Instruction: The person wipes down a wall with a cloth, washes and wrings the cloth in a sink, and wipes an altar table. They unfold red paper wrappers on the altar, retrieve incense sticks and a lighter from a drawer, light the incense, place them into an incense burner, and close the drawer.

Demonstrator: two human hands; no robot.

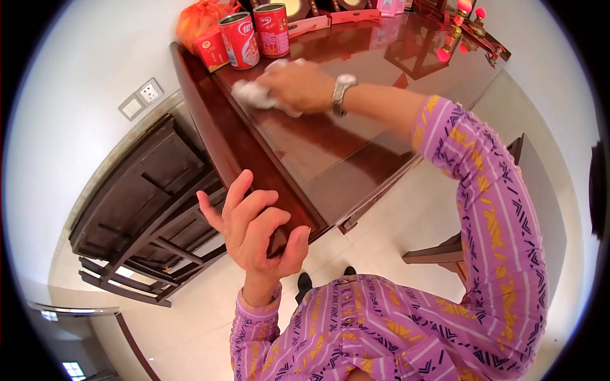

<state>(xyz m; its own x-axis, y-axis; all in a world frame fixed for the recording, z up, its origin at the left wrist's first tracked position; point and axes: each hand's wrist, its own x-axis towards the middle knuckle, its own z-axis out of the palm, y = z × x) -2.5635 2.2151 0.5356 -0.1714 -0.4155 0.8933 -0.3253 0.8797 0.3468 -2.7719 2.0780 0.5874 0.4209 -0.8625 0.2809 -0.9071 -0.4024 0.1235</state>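
the work in hand seems to be wiping, and i judge it to be somewhere in the middle. the right hand is closed around a crumpled white cloth, which is blurred and lies against the glossy, dark red-brown wooden table, near its raised side edge and just before two red, open-topped metal cans. the left hand is half open, with fingers apart and bent; it has hold of nothing that i can see, and it is in front of the near end of the table edge.

about what is done, i cannot tell: the tabletop shines widely, so wiped and unwiped parts look the same. as for what is left, the cans, the orange-red plastic bag and the small red box stand on the table, so the places under them are covered and probably not wiped.
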